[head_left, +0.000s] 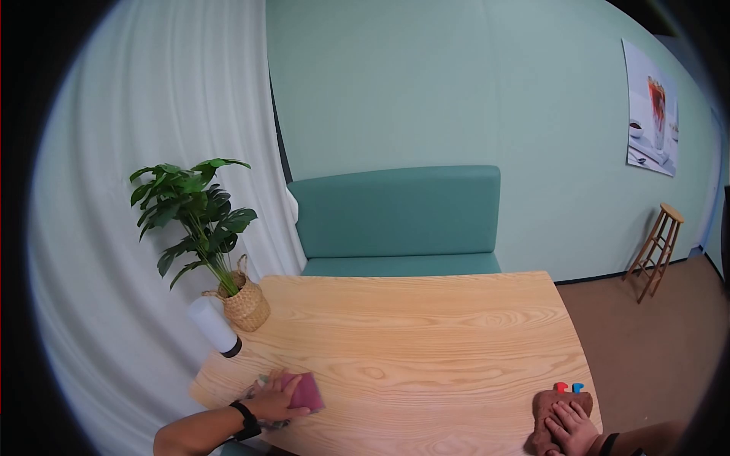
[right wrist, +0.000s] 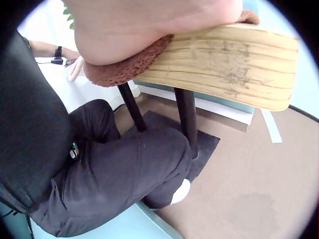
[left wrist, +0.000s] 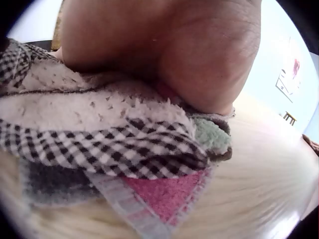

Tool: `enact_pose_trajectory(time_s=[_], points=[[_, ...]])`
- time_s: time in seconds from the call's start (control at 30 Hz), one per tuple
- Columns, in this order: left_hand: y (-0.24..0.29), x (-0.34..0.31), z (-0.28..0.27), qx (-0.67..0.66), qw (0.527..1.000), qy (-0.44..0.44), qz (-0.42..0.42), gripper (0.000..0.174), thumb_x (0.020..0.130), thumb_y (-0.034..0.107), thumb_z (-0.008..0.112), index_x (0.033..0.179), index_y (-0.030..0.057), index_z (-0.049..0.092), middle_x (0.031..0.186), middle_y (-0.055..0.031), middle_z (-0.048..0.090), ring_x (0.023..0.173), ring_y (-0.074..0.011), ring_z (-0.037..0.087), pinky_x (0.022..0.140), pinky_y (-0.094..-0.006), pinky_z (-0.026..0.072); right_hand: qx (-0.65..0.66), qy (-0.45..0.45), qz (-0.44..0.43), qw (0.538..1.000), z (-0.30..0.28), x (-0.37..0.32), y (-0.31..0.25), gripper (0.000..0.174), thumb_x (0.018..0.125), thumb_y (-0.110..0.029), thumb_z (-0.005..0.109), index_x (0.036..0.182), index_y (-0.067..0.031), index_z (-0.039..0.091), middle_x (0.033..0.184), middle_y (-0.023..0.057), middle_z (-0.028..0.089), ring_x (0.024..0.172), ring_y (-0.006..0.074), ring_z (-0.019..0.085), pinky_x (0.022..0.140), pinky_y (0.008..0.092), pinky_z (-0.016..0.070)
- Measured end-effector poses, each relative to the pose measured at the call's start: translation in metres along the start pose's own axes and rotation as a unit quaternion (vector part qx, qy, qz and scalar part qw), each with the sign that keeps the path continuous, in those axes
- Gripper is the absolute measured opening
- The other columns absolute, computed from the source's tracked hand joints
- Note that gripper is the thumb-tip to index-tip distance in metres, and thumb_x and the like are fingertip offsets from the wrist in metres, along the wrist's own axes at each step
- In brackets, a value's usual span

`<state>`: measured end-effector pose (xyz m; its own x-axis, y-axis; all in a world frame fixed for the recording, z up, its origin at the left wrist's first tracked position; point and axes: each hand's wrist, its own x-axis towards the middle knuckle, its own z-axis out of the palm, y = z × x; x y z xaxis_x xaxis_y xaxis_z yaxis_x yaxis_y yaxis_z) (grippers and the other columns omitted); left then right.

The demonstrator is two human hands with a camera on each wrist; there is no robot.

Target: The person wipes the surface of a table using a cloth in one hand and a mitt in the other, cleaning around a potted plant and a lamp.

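At the table's near left, my left hand [head_left: 275, 397] lies with fingers spread over a small pile of cloths, its fingertips on a pink cloth [head_left: 307, 394]. From the left wrist, a fleecy cloth with a black-and-white checked border [left wrist: 109, 149] shows under the palm, with a green fluffy piece [left wrist: 212, 134] beside it and a dark grey cloth [left wrist: 60, 181] below. My right hand [head_left: 572, 432] rests flat on a brown fluffy cloth [head_left: 544, 401] near the right table edge. The brown cloth's edge [right wrist: 124, 69] shows beneath the palm in the right wrist view.
Small red [head_left: 561, 387] and blue [head_left: 578, 387] objects sit just beyond the brown cloth. A white cylinder with a dark base [head_left: 213, 325] and a plant in a woven basket [head_left: 247, 305] stand at the table's left edge. A green bench [head_left: 399, 213] is behind the wooden table [head_left: 433, 334].
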<state>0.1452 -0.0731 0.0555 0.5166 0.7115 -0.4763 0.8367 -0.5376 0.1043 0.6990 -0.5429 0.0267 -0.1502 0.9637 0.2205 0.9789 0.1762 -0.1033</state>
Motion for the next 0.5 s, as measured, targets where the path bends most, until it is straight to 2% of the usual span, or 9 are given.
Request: enact_pose_trajectory(time_s=[0.23, 0.37, 0.5], points=[[0.052, 0.045, -0.022, 0.049, 0.997, 0.0, 0.063, 0.116, 0.088, 0.089, 0.051, 0.171, 0.0199, 0.01, 0.174, -0.0302, 0.0, 0.16, -0.054, -0.002, 0.114, -0.0836, 0.0126, 0.015, -0.015, 0.009, 1.0, -0.005, 0.002, -0.001, 0.077, 0.094, -0.046, 0.052, 0.149, 0.0072, 0.049, 0.156, 0.0403, 0.039, 0.147, 0.0571, 0.036, 0.122, 0.0699, 0.0248], [0.076, 0.101, -0.044, 0.03, 0.998, 0.005, 0.05, 0.115, 0.088, 0.088, 0.052, 0.171, 0.022, 0.008, 0.176, -0.0258, -0.002, 0.161, -0.0502, -0.005, 0.116, -0.0812, 0.0086, 0.016, -0.013, 0.013, 1.0, -0.006, 0.003, -0.002, 0.076, 0.093, -0.044, 0.052, 0.149, 0.0073, 0.049, 0.156, 0.0406, 0.039, 0.147, 0.0574, 0.036, 0.122, 0.0698, 0.0247], [0.108, 0.159, -0.076, 0.007, 0.999, 0.03, 0.005, 0.116, 0.087, 0.09, 0.05, 0.171, 0.0248, 0.007, 0.178, -0.0179, -0.005, 0.162, -0.0453, -0.008, 0.119, -0.0772, 0.0066, 0.022, -0.004, 0.016, 1.0, -0.008, 0.004, -0.005, 0.076, 0.093, -0.044, 0.052, 0.15, 0.0071, 0.049, 0.157, 0.04, 0.039, 0.148, 0.0566, 0.037, 0.123, 0.0687, 0.0248]])
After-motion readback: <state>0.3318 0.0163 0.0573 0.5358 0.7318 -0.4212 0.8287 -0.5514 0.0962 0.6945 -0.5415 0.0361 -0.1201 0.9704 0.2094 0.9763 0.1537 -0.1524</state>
